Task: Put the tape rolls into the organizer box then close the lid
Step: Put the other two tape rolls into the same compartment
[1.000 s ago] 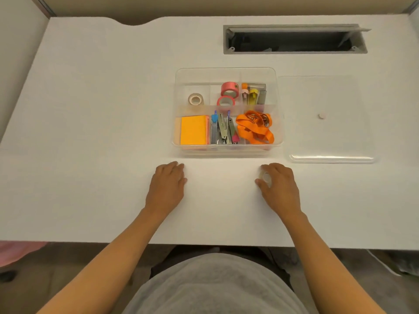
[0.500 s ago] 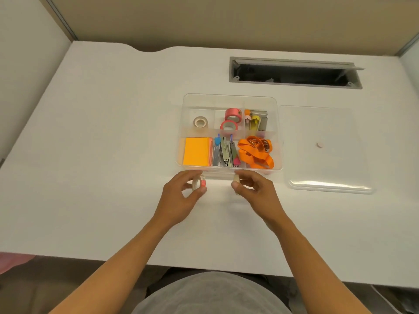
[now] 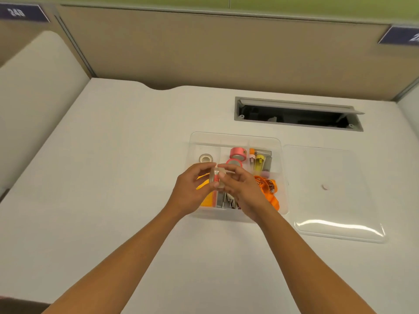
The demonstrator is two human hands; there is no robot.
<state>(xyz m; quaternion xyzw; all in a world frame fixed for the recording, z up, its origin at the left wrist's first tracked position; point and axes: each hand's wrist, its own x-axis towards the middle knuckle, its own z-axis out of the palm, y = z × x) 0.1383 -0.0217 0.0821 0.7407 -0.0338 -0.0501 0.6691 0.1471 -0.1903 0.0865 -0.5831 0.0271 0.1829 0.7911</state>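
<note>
The clear organizer box (image 3: 235, 137) stands open at mid-desk. Its back compartments hold a white tape roll (image 3: 205, 158) and two pink tape rolls (image 3: 238, 153). Both my hands hover over the box's front half, fingertips together. My left hand (image 3: 192, 189) pinches a clear tape roll with a red label (image 3: 215, 180). My right hand (image 3: 243, 191) holds a second clear roll (image 3: 223, 172) pressed against the first; its outline is hard to tell apart. The clear lid (image 3: 328, 200) lies flat on the desk, right of the box.
The box also holds yellow sticky notes (image 3: 207, 200), a stapler and metal tools (image 3: 226, 201), orange straps (image 3: 268, 189) and markers (image 3: 259, 160). An open cable slot (image 3: 297, 115) is cut into the white desk behind the box. Partition walls stand at the back and left.
Both hands lifted clear rolls from the desk's front, brought them together and moved forward over the box. The camera tilted up, showing the partition.
</note>
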